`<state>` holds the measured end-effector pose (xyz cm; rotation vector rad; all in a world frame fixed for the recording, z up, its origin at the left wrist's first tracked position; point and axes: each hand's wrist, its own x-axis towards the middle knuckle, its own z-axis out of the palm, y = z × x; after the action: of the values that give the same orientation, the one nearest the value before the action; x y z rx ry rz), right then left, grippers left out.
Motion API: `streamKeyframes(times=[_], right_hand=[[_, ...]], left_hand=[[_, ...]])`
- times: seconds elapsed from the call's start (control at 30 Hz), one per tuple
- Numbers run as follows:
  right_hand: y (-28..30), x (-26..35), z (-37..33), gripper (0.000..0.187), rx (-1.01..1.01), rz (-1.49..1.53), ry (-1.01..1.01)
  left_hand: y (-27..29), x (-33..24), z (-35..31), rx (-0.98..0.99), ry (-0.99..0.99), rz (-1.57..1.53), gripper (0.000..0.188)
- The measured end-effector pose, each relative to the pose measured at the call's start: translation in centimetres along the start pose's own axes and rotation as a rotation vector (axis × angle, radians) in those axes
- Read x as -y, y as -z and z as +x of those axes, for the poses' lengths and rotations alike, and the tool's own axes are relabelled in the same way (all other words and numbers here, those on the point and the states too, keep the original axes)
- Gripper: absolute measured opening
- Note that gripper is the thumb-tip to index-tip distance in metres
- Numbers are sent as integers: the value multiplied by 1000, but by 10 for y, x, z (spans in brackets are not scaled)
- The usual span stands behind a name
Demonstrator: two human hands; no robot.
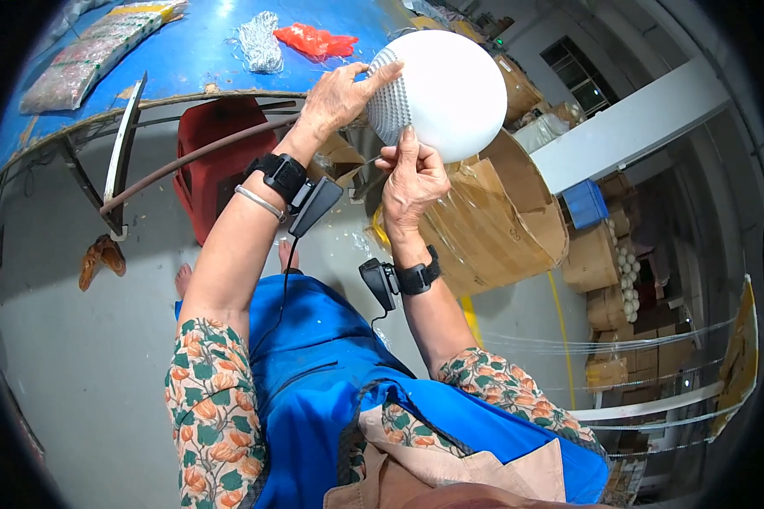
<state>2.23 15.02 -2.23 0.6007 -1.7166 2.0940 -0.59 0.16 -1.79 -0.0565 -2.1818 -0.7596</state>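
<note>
Closest up, a bright blue cloth garment [306, 348] is covering the person's front at bottom centre. Up at top centre, the left hand [335, 97] is laying its fingertips over a grey studded patch [386, 106] on a big, smooth white ball [463, 93], which is showing just right of there. The right hand [416, 178] is curling its fingers just below, thumb touching the ball's lower left edge; can't tell if it's pinching anything small. On the blue-topped table [178, 59] at upper left, a white stringy bundle [261, 42] and a crumpled red plastic bag [314, 41] are lying side by side. Further off, a brown cardboard box [484, 225] is standing right of centre, and a blue plastic bin [584, 204] is sitting way back at right.
</note>
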Motion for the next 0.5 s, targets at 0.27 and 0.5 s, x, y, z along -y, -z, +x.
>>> streamKeyframes(times=[0.27, 0.5], right_hand=[[-1, 5, 3, 25, 10, -11, 20], [2, 6, -32, 18, 294, 110, 22]], left_hand=[[7, -6, 5, 98, 214, -197, 68], [13, -14, 10, 45, 438, -352, 88]])
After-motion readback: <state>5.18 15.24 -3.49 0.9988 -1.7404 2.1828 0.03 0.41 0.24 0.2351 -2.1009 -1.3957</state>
